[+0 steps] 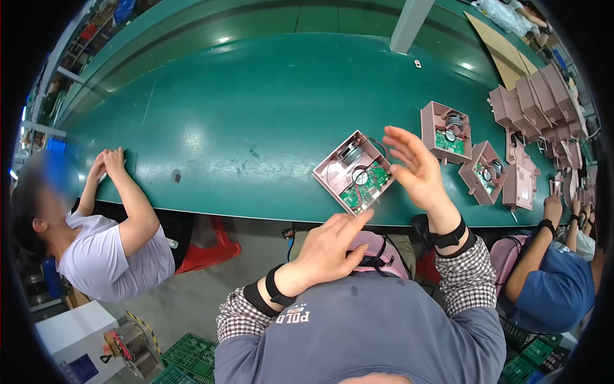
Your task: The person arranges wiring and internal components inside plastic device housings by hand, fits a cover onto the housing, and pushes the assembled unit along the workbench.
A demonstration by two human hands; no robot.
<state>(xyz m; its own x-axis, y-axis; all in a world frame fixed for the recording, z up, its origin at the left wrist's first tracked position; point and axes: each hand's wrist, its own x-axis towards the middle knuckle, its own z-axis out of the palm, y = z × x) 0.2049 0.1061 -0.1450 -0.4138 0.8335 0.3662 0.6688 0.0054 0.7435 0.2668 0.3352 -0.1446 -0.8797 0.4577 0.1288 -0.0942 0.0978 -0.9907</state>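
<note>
A pink plastic housing (332, 171) lies tilted on the green bench in front of me. Inside it are a green circuit board (377, 176), a round speaker-like part (351, 152) and thin wires. At its right side, my right hand (414, 168) is raised with fingers spread and nothing in the palm. My left hand (329, 248) is by the near corner, fingers stretched toward it; whether they touch the housing I cannot tell. Both wrists wear black bands.
Two similar filled housings (430, 131) (476, 182) stand to the right, with stacked pink housings (543, 96) beyond. A post (410, 25) rises at the back. One co-worker (115, 256) sits left beside a red stool (208, 249); others (556, 281) sit right.
</note>
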